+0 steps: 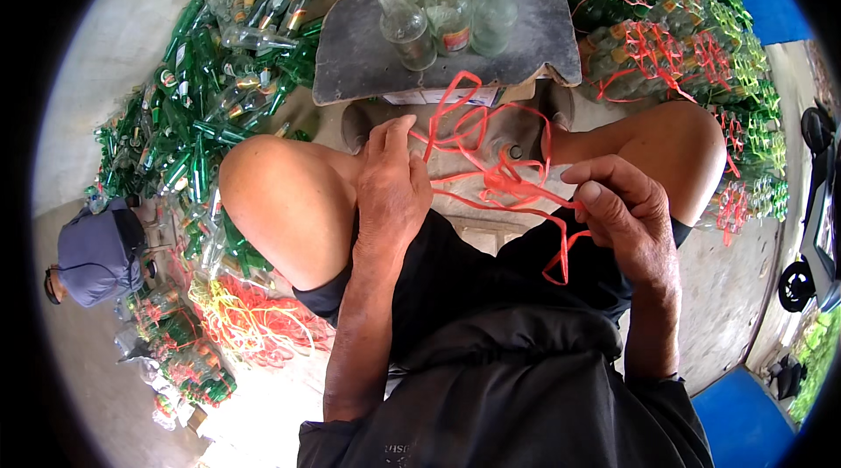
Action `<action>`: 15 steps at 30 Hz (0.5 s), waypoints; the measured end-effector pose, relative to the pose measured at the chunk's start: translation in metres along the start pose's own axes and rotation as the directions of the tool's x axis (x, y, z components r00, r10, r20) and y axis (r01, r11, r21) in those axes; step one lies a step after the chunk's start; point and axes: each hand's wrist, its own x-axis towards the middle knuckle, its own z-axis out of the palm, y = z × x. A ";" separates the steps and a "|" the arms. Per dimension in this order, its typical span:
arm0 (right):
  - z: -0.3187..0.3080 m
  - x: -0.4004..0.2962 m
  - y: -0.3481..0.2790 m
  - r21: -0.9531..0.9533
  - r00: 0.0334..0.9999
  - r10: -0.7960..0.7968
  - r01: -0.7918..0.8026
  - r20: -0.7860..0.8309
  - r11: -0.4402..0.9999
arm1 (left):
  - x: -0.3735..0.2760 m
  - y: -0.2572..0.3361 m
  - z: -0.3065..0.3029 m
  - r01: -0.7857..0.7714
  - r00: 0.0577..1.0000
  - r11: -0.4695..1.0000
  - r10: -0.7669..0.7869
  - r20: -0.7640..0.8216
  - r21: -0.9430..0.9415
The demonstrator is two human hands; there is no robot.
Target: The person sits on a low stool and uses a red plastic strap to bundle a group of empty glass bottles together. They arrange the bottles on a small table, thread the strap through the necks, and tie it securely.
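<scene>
Red plastic twine (506, 182) hangs in tangled loops between my two hands, above the floor between my knees. My right hand (624, 211) pinches one part of it between thumb and fingers. Strands run to my left hand (394, 185), whose back faces up; its palm side is hidden, so its hold on them is unclear. Beyond the hands, several clear glass bottles (494, 8) stand upright on a dark, worn board (355, 47). Another bottle's mouth (514, 152) shows behind the twine.
A heap of loose green and clear bottles (204, 87) lies at the left. Bottles bundled with red and green twine (683, 60) are stacked at the right. A pile of red and yellow twine (250, 320) lies lower left, near another person (102, 251). A motorbike (818, 225) stands far right.
</scene>
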 end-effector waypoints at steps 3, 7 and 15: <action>0.006 0.004 0.014 0.080 0.997 -0.064 0.067 -0.044 0.995 | 0.002 0.007 0.000 0.000 1.000 0.974 -0.001 -0.003 -0.228; 0.022 0.004 0.017 0.131 0.991 -0.115 0.123 -0.073 0.984 | -0.008 0.024 -0.013 0.568 0.814 0.501 -0.229 0.533 -0.653; 0.072 0.010 0.055 -0.207 0.881 -0.413 0.459 0.231 0.864 | -0.005 0.046 -0.010 0.735 0.675 0.091 -0.191 0.713 -0.672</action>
